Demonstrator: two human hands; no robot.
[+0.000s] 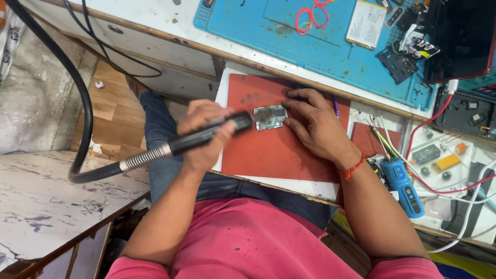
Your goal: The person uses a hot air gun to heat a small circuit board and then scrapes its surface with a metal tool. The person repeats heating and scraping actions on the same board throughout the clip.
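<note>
Handpiece meets circuit board on a red mat.

Matte red mat (279, 150) (scuffed, rectangular) lies mid-bench, a blue silicone mat (310, 46) at its twelve o'clock. Left hand (204, 134) is clenched around the black rotary handpiece (206, 135), its ribbed metal hose trailing toward eight o'clock. Right hand (318, 126) presses fingertips on the small silvery circuit board (269, 117), centred on the mat's upper part.

Tip of the black rotary handpiece (206, 135) too small to tell if it touched the circuit board (270, 117), board's parts too fine to make out, dark device (462, 39) cut off at right edge, hose (57, 67) cut off at top edge.
</note>
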